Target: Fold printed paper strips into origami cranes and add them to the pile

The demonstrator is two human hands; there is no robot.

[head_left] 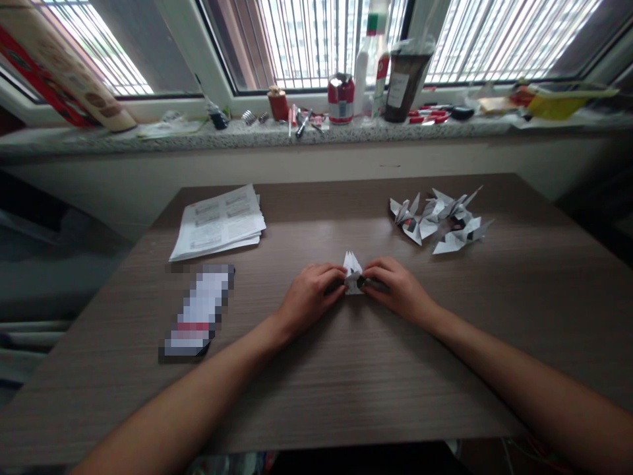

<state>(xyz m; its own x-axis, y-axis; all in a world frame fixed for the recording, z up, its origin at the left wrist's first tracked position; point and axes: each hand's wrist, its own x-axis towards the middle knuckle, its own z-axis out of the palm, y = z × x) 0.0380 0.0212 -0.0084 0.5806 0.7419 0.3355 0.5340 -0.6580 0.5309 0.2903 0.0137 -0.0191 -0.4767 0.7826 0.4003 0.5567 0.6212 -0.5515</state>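
Observation:
A small piece of folded printed paper point(353, 282) is held between my hands near the middle of the table, its narrow points directed away from me. My left hand point(316, 289) pinches its left side between thumb and fingers. On the opposite side my right hand point(393, 285) grips the right edge the same way. Fingertips cover both edges of the paper. Beyond my right hand lies a group of several folded paper cranes point(457, 221), made of similar printed paper.
A stack of printed sheets point(220, 221) lies at the back left, with a blurred-out phone point(200, 310) nearer me. On the stone windowsill point(257, 135) stand a red can point(341, 99), a dark drink cup point(403, 82), bottles and small tools. A yellow container point(558, 104) sits at right.

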